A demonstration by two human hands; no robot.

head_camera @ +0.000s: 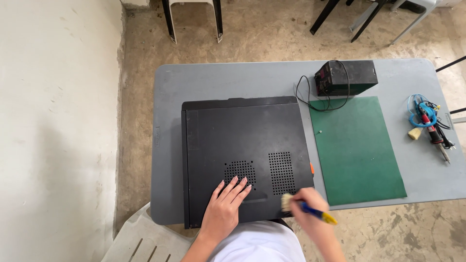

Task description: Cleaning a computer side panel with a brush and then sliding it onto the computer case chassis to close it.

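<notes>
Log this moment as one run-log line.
left hand: flat on black metal computer case | right hand: grip on blue-handled brush, bristles at case's near edge | grey table

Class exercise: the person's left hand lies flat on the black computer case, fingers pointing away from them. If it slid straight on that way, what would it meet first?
Most likely the round vent grille, just beyond the left hand's fingertips on the black computer case.
</notes>
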